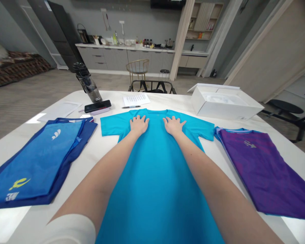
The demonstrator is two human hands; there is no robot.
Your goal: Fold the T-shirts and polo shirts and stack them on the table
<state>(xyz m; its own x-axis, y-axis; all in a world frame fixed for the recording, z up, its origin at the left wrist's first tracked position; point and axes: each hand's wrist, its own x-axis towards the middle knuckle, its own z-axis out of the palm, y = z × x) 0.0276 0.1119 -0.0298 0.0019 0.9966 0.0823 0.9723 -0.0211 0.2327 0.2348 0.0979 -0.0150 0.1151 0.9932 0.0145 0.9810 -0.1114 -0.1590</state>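
A turquoise T-shirt [157,169] lies spread out on the white table, its collar toward the far edge and its short sleeves out to both sides. My left hand [139,125] rests on the shirt's upper left chest with the fingers spread. On the upper right chest lies my right hand [174,125], palm down, fingers apart. Neither hand grips the fabric. Folded blue garments [45,149] are stacked at the left. At the right is a folded purple garment [266,166] with a turquoise edge showing beneath it.
Toward the table's [109,142] far side are a bottle [88,84], a phone [98,106], a pen [131,107], a printed sheet [136,99] and an open white box [223,101]. A black chair [152,84] stands beyond.
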